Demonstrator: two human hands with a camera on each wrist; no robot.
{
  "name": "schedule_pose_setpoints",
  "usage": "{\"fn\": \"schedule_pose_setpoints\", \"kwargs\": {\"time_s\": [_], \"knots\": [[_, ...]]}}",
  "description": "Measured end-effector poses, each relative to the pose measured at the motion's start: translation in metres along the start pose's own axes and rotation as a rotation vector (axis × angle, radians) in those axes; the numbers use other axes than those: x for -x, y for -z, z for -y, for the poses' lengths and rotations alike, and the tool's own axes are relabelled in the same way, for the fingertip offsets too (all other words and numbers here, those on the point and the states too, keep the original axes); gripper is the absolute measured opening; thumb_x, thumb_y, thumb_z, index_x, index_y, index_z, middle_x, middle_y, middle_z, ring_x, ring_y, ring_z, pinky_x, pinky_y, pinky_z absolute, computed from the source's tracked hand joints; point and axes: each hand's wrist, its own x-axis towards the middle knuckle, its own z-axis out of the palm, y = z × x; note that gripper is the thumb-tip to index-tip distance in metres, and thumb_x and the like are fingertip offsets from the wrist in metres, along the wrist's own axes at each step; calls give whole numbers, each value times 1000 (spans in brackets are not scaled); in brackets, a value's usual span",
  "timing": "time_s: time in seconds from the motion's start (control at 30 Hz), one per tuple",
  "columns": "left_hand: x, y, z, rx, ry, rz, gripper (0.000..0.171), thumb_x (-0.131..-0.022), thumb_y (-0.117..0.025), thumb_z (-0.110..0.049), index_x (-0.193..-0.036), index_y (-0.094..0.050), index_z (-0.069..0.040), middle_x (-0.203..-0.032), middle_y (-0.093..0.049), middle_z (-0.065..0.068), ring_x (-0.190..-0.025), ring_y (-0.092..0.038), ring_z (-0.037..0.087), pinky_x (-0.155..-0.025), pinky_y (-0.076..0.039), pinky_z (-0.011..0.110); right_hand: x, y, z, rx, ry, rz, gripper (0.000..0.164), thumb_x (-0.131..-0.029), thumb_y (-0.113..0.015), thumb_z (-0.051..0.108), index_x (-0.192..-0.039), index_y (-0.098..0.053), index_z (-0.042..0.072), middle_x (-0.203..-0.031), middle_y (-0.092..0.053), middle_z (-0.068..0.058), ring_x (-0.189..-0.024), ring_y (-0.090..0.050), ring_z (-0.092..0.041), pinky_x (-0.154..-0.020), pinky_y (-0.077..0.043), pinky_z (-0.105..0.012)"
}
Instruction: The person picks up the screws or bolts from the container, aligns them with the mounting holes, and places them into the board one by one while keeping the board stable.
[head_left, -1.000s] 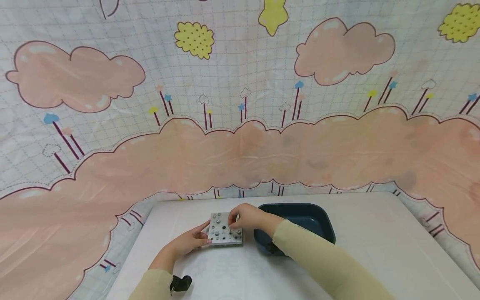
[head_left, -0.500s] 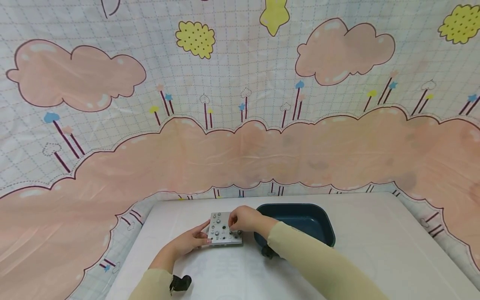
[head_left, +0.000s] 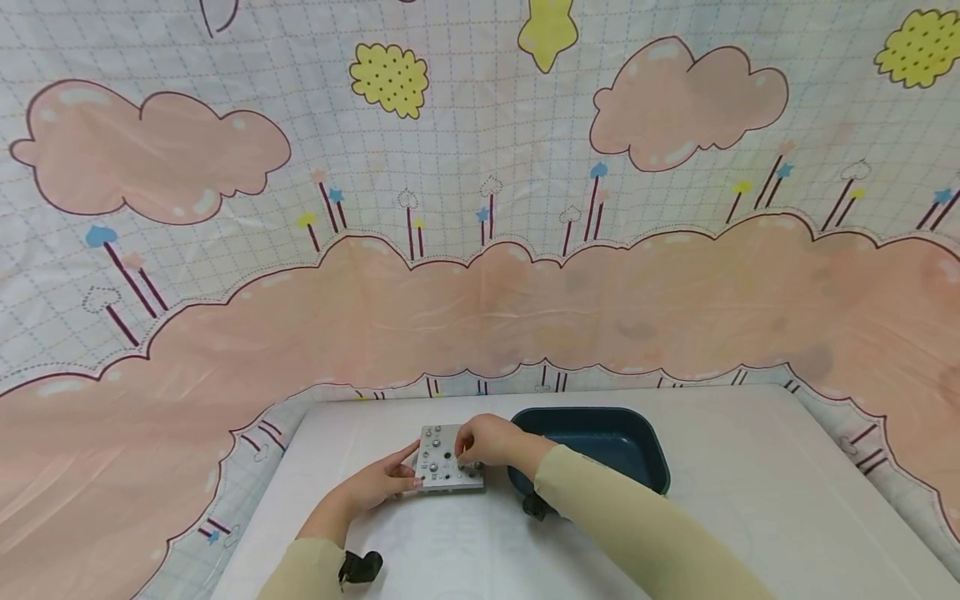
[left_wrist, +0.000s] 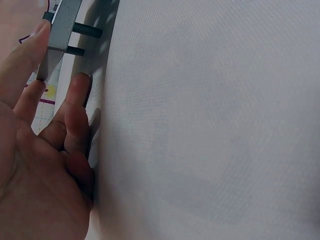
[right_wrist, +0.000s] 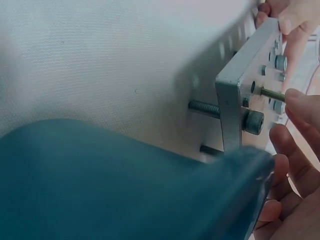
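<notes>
A silver metal plate (head_left: 453, 482) with several holes and socket-head bolts lies near the middle of the table. At its left edge my left hand (head_left: 375, 485) grips it, thumb on the upper face and a finger behind, as the left wrist view shows. Threaded bolt ends (left_wrist: 87, 30) stick out of its underside. Over the plate's right part, my right hand (head_left: 491, 440) pinches a thin brass-coloured pin (right_wrist: 272, 94) between thumb and finger. The pin's tip meets the plate face beside an open hole; how deep it sits cannot be seen. One bolt head (right_wrist: 254, 122) stands near the corner.
A dark blue tray (head_left: 652, 433) stands right of the plate, partly under my right forearm; its rim (right_wrist: 250, 160) looms close in the right wrist view. Black wrist-camera mounts (head_left: 362, 567) hang at both wrists. A patterned cloth (head_left: 480, 308) rises behind the white table (head_left: 750, 500).
My right hand and forearm have shifted slightly down and left, staying over the same part of the plate. The left hand and the plate look almost unmoved.
</notes>
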Motion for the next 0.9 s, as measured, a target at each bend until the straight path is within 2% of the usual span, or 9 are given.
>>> {"fn": "schedule_pose_setpoints", "kwargs": {"time_s": [0.33, 0.9], "knots": [[-1, 0, 1, 10, 12, 3, 83, -88, -76, -29, -157, -31, -18, -110, -59, 6, -88, -52, 20, -76, -43, 33, 1, 2, 1, 9, -6, 9, 7, -87, -77, 20, -82, -73, 23, -78, -58, 8, -75, -51, -10, -67, -43, -26], [0, 0, -1, 17, 16, 2, 84, -88, -76, -30, -157, -30, -16, -112, -59, 8, -88, -52, 20, -76, -44, 33, 2, -1, 5, 128, -3, 23, 8, -88, -77, 23, -81, -72, 25, -78, -58, 10, -73, -52, -9, -67, -44, -26]]}}
